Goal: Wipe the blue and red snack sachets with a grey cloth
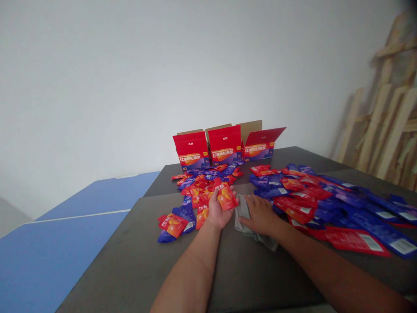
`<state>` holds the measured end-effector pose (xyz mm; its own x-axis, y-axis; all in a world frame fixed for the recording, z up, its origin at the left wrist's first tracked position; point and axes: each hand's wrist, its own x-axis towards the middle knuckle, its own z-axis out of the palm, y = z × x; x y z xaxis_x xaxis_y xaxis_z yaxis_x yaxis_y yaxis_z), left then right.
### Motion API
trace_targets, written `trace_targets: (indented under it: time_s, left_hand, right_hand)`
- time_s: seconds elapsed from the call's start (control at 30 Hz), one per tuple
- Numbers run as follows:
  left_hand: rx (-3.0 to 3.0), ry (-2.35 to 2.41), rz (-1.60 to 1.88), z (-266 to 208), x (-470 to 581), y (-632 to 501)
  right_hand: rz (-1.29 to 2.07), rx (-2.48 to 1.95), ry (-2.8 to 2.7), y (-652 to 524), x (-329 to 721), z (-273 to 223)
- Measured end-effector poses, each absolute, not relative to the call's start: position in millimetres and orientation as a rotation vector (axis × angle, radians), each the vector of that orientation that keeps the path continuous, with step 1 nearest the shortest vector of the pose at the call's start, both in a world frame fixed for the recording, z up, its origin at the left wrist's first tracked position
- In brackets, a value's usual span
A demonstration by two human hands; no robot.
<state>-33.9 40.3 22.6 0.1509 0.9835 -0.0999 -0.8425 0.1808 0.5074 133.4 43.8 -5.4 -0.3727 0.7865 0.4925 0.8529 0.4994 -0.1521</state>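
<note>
My left hand (220, 212), palm up, holds a red sachet (225, 196) with an orange fruit print, its thumb against the sachet's edge. Just to the right, my right hand (262, 214) is closed on a crumpled grey cloth (241, 209) that lies on the dark table; part of the cloth is hidden under the fingers. Beyond and left of my left hand spreads a loose heap of red and blue sachets (198, 194). One red sachet (173, 224) lies on blue ones at the heap's near left end.
A larger pile of red and blue sachets (302, 195) covers the table's right side. Three red and purple cartons with raised flaps, one at the left (193, 152), stand along the back. A blue table (87, 226) adjoins on the left; wooden frames (384, 126) lean at the right wall.
</note>
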Motion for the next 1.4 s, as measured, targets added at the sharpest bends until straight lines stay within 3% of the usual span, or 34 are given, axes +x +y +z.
trace_targets:
  time_s: [0.17, 0.37, 0.57, 1.4]
  left_hand:
    - [0.373, 0.395, 1.342, 26.5, -39.4, 37.8]
    - [0.397, 0.400, 1.295, 26.2, -41.6, 38.3]
    - [0.481, 0.395, 1.163, 22.9, -42.8, 37.7]
    - [0.557, 0.498, 0.916, 20.9, -33.8, 26.8]
  right_hand:
    - [-0.014, -1.253, -2.360, 45.3, 130.3, -3.2]
    - [-0.080, -0.749, -2.227, 49.9, 140.6, 7.6]
    - [-0.057, -0.437, -2.429, 43.2, 131.4, 10.9]
    - [-0.145, -1.063, -2.014, 79.1, 164.3, 21.7]
